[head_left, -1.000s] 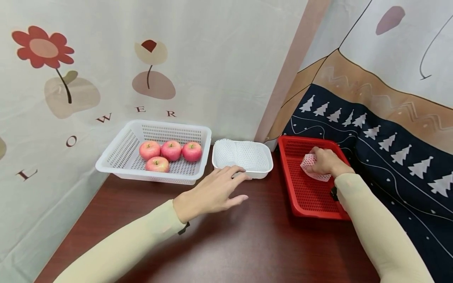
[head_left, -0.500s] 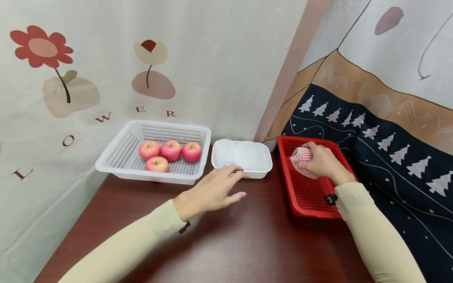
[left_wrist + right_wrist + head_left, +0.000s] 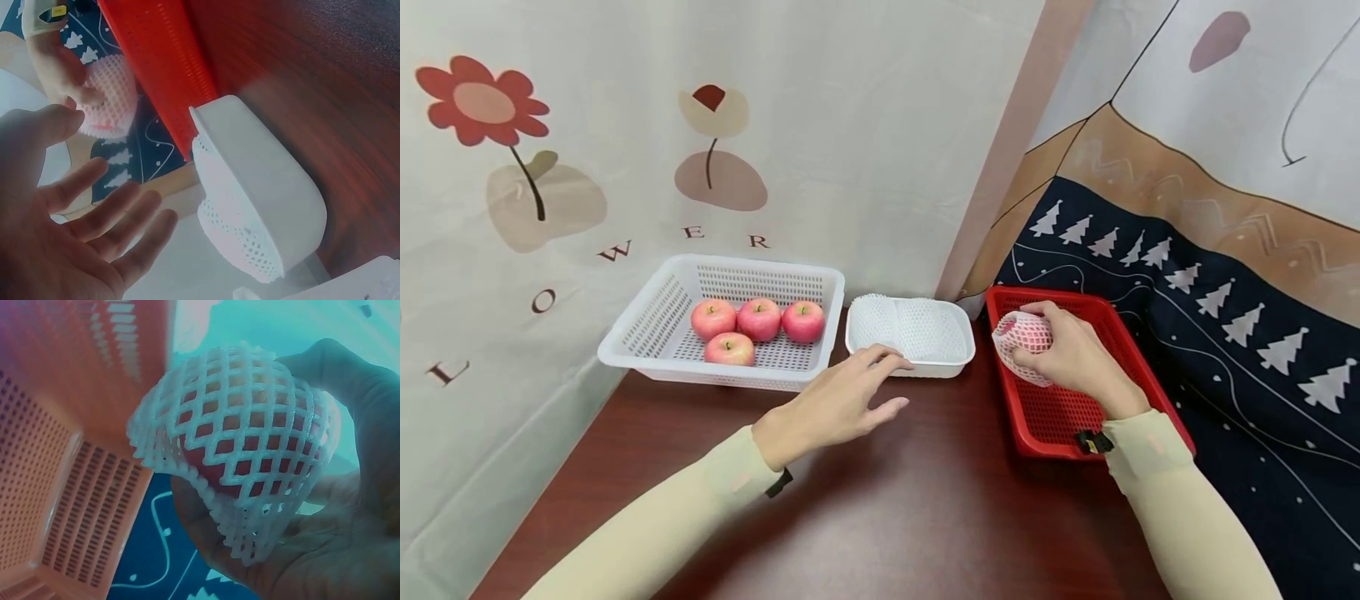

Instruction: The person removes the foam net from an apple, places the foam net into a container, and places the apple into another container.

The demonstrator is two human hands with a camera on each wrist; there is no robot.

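Observation:
My right hand [image 3: 1078, 354] grips an apple in a white foam net [image 3: 1024, 340], raised over the left side of the red basket [image 3: 1060, 417]. In the right wrist view the fingers and thumb curl around the netted apple [image 3: 250, 431], whose red skin shows through the mesh. My left hand [image 3: 835, 408] holds nothing, its fingers relaxed with the fingertips close to the front of a small white box [image 3: 925, 369]. White foam nets [image 3: 880, 325] lie inside that box. The left wrist view shows the left hand's palm [image 3: 69, 262] beside the box.
A white perforated basket [image 3: 647, 354] with several red apples [image 3: 760, 320] stands at the back left of the brown table [image 3: 910, 517]. Behind everything hangs a printed curtain [image 3: 850, 150], with dark tree-patterned cloth [image 3: 1195, 325] on the right.
My right hand has lifted the netted apple from the red basket and carried it left toward the basket's near-left rim. My left hand has barely moved.

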